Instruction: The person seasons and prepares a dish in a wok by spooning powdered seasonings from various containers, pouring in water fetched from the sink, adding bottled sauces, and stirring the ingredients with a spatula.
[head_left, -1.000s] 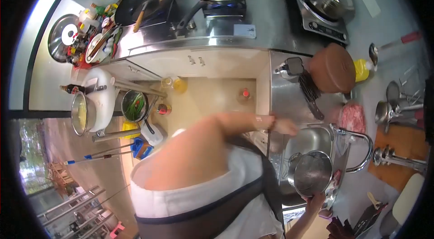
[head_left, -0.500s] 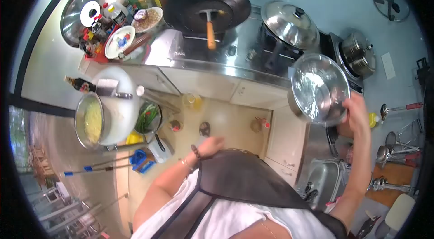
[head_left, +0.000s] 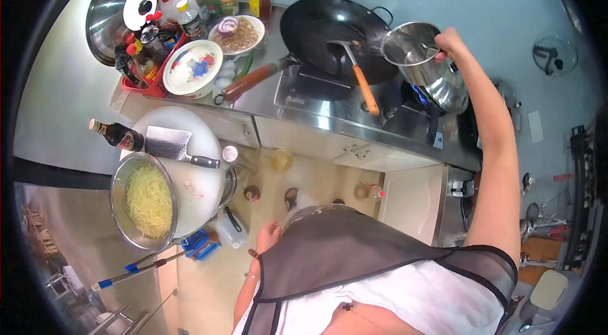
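Head view: pot (head_left: pixel 415 73) in right hand (head_left: pixel 449 43)

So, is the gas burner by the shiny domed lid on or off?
On: a blue flame shows beside the domed lid.

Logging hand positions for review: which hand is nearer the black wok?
Right. The right hand, gripping a metal pot, is right of the black wok; the left hand is down beside the apron, farther away.
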Demonstrator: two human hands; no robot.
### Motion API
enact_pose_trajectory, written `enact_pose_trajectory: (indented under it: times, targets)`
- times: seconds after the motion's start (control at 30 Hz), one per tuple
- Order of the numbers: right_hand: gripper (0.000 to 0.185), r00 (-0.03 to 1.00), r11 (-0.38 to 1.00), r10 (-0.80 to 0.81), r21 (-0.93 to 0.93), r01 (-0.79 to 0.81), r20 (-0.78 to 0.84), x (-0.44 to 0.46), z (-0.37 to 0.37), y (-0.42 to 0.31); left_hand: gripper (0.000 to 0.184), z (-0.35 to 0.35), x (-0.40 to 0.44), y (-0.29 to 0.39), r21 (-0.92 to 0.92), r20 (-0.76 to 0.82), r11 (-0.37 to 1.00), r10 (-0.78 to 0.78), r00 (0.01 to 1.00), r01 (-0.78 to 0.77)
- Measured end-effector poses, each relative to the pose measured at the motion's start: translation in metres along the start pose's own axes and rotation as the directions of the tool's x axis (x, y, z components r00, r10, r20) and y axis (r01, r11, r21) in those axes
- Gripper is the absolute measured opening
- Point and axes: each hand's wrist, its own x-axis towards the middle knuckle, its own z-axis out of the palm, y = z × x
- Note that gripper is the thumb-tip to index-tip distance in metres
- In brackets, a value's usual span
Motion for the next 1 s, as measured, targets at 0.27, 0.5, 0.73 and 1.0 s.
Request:
enact_pose_trajectory:
  times: [0.27,0.5,0.73,1.0]
  targets:
    - [0.015,0.953,0.749,-0.302,-0.618,0.239,0.002,0.038,0.032,-0.033,0.037,0.022,0.006,-0.051,-0.212,-0.046,0.975,-0.082,0.996,0.07]
    - [0.016,0.79,0.494,-0.612,-0.797,0.349,-0.033,0.027,0.062,-0.04,0.037,0.003,0.028,0.0,-0.062,-0.013,0.998,-0.019,1.0,0.018]
    - [0.019,0.973,0.887,-0.2,-0.443,0.132,-0.112,0.054,0.026,-0.022,0.036,-0.006,0.05,0.013,0.074,0.059,0.994,0.073,0.996,-0.077]
    - [0.006,0.97,0.691,0.215,0.686,-0.23,0.109,0.101,-0.115,0.142,0.036,-0.012,0.061,0.04,0.326,0.225,0.931,0.096,0.97,-0.168]
